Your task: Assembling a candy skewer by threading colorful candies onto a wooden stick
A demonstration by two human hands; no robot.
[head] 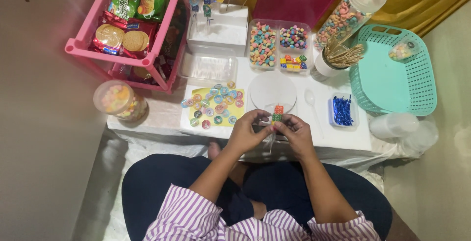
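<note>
My left hand (248, 132) and my right hand (294, 132) meet over the near edge of a low white table (343, 140). Between their fingertips they hold a thin skewer of small candy cubes (277, 113), red on top and green below, inside a clear wrapper. Just beyond it lies a round white lid (273, 91). A yellow sheet of round colourful stickers (216, 104) lies to the left of my hands.
A divided clear box of candies (277, 44), a cup of wooden skewers (338, 57), a tall candy jar (349, 15), a tray of blue twist ties (342, 111), a white spoon (312, 101), a teal basket (392, 72), a pink biscuit rack (128, 23), a round candy tub (119, 100).
</note>
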